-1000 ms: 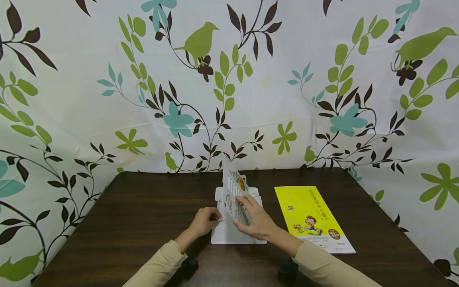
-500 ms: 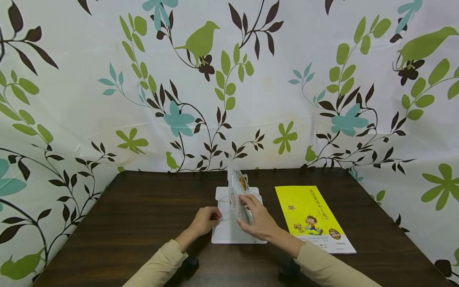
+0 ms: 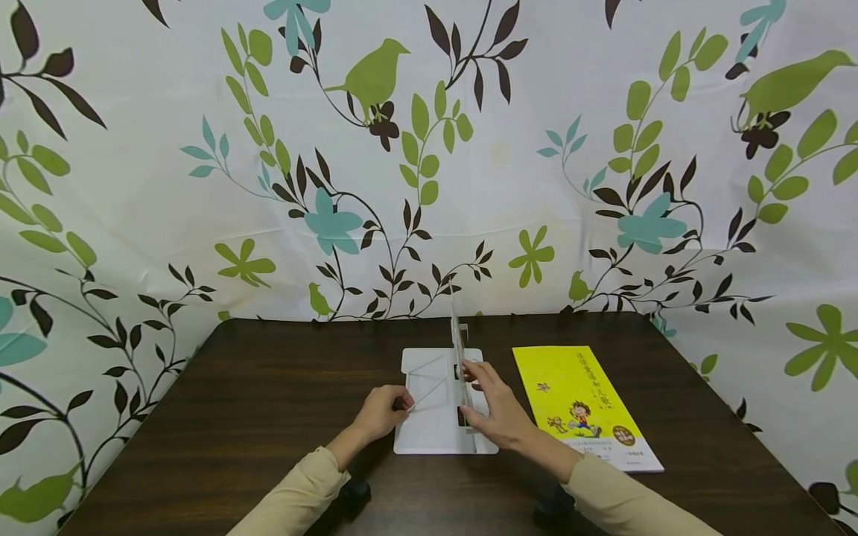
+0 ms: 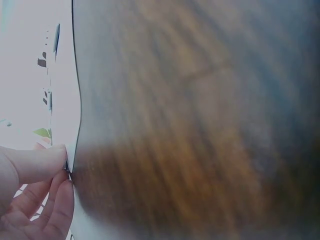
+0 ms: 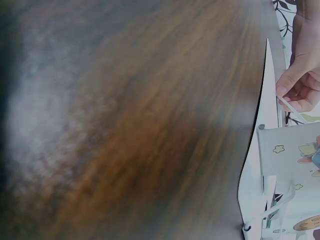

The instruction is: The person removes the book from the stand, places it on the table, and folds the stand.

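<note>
A white folding book stand lies opened in the middle of the table. Its base plate is flat, and its panel stands nearly upright, almost edge-on in the head view. My left hand pinches the end of a thin white wire support over the plate's left side. My right hand holds the panel from the right, thumb and fingers spread along it. In the right wrist view, cartoon prints show on the panel, and the left hand grips the wire.
A yellow book lies flat to the right of the stand. The dark wooden table ends at a patterned cloth backdrop. Dark wrist-worn objects sit under both forearms.
The panel has swung to the right, from showing its printed face to nearly edge-on, uncovering the wire support. My right hand moved right with it; my left hand stayed in place.
</note>
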The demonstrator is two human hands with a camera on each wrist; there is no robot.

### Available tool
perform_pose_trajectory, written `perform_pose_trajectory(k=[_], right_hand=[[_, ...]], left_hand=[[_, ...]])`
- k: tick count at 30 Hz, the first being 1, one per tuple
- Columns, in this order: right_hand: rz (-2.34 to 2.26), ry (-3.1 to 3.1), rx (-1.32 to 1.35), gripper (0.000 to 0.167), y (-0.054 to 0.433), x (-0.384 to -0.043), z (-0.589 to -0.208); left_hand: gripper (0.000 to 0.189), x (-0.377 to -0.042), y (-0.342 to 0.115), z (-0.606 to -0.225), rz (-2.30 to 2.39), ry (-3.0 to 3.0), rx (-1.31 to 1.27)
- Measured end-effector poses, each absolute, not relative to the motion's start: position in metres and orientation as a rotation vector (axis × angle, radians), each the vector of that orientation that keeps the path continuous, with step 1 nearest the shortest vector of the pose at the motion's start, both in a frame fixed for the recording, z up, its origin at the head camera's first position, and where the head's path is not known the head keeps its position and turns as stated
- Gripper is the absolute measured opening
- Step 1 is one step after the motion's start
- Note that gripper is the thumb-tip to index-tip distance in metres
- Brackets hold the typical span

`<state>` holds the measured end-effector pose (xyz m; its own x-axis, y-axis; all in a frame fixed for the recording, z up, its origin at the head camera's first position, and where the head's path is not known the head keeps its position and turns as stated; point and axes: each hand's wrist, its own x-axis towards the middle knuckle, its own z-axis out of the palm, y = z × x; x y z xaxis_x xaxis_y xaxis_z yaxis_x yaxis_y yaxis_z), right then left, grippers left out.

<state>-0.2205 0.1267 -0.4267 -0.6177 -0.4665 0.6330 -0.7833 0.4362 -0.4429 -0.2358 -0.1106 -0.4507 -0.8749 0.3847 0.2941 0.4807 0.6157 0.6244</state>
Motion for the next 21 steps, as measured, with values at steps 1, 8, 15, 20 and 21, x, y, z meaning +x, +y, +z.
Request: perform_pose_trajectory(k=[1, 8, 15, 20, 21], right_hand=[[1.026, -2.274, 1.058, 0.06, 0.1271, -0.2204, -0.427], [1.02, -2.28, 1.05, 0.061, 0.1281, -0.2202, -0.4286], [1.018, -2.295, 1.053, 0.061, 0.1279, -0.2201, -0.4281], [1.02, -2.281, 1.05, 0.06, 0.1279, -0.2207, -0.4291], [1.022, -2.277, 1.052, 0.06, 0.1279, -0.221, -0.4294]], left_hand=[[0.013, -0.2356, -0.1109, -0.4503, -1.105, -2.705, -0.727], [0.012, -0.2352, -0.1114, -0.4499, -1.102, -2.719, -0.719], [0.011, -0.2347, -0.111, -0.449, -1.097, -2.728, -0.709], [0.012, -0.234, -0.1095, -0.4472, -1.089, -2.725, -0.713], [0.011, -0.2339, -0.1093, -0.4469, -1.085, -2.724, -0.713]])
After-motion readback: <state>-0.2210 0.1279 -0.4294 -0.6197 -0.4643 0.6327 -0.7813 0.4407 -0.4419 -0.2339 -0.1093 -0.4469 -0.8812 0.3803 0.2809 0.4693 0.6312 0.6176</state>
